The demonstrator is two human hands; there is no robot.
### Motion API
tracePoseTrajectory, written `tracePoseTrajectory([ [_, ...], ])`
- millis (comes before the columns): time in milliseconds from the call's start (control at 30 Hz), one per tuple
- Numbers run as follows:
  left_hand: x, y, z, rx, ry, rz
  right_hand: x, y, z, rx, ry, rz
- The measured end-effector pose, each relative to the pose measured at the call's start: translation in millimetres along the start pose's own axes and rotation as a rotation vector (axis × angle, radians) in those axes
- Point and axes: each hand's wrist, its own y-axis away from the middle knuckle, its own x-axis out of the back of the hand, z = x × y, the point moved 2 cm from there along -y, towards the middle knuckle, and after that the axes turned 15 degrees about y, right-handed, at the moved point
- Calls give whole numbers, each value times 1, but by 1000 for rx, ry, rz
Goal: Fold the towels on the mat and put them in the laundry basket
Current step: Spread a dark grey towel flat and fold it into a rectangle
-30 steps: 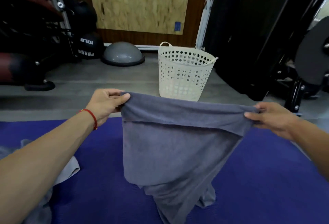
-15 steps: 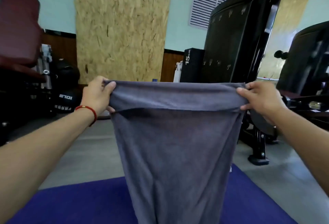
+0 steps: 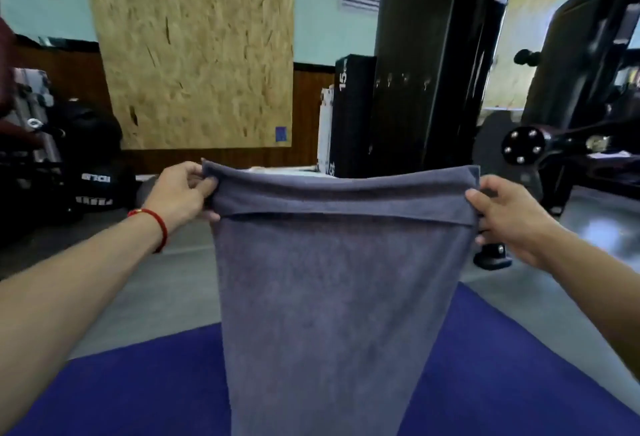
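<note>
Left hand (image 3: pixel 180 193) and right hand (image 3: pixel 502 217) pinch the top corners of a grey terry towel (image 3: pixel 332 297), hanging flat above the blue mat (image 3: pixel 138 383).

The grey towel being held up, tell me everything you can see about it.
The grey towel looks like soft terry cloth, plain, slate grey. It hangs upright in the air, stretched wide between both hands: the left hand pinches its top left corner, the right hand its top right corner. Its top edge is turned over toward the camera into a narrow band. The cloth narrows downward and runs out of the frame's bottom edge, in front of the blue mat.
</note>
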Motion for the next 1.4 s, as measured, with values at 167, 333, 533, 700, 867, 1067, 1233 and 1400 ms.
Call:
tracePoseTrajectory([
  [167,-62,60,-106,81,-327,-199,-68,82,157,-155,-7,-73],
  [333,-147,75,-164,30,-543,-491,-73,153,273,-479,-217,-236],
  [533,-310,49,-233,106,-677,-783,-42,159,365,-677,-65,-128],
  [700,-459,42,-248,-65,-767,-679,-32,157,422,-812,365,207],
  [867,-557,37,-223,-72,-668,-497,13,118,456,-970,-11,576],
  [1067,-624,31,-224,240,-320,-609,34,84,473,-972,-475,792],
  [1233,-586,75,-257,293,-507,-942,-9,96,476,-871,-345,490],
  [1400,-475,145,-325,169,-851,-1230,-100,129,448,-697,238,-130],
])
